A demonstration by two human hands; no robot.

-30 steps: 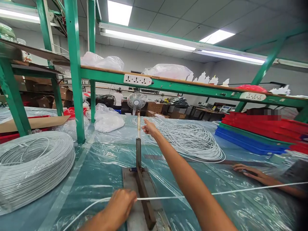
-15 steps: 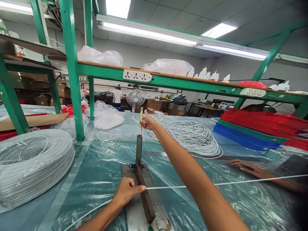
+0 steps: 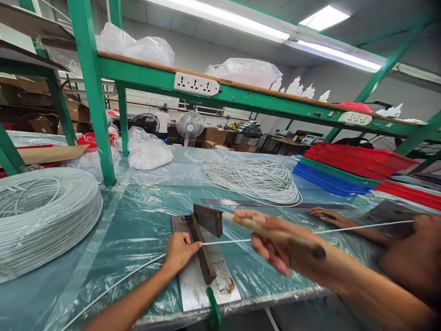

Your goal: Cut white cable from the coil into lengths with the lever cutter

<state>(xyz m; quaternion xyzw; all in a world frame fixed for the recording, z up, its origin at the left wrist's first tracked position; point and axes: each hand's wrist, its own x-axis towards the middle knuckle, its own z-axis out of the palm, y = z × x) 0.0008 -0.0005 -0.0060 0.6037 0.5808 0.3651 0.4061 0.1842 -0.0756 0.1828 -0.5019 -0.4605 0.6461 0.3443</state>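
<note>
My left hand (image 3: pixel 181 250) pinches a white cable (image 3: pixel 227 241) at the left side of the dark base bar (image 3: pixel 204 257) of a lever cutter. The cable lies across the bar and runs on to the right. My right hand (image 3: pixel 272 239), slightly blurred, is round the pale lever handle (image 3: pixel 262 228), its lower fingers partly loose. The cutter's wide blade (image 3: pixel 208 219) is tilted, raised above the cable on the bar. Under the bar is a worn metal plate (image 3: pixel 193 294), with a green clamp (image 3: pixel 213 308) at the table's front edge.
A co-worker's hand (image 3: pixel 327 215) rests on the table at right; their other hand (image 3: pixel 427 230) is by the cable's far end. A large cable coil (image 3: pixel 79 207) stands left, loose cable loops (image 3: pixel 248 177) behind, stacked trays (image 3: pixel 347 168) back right. A steel ruler (image 3: pixel 234 202) lies behind the cutter.
My right hand has swung the lever from upright down to the right, bringing the blade lower. My left hand still holds the cable at the bar. The view has tilted downward.
</note>
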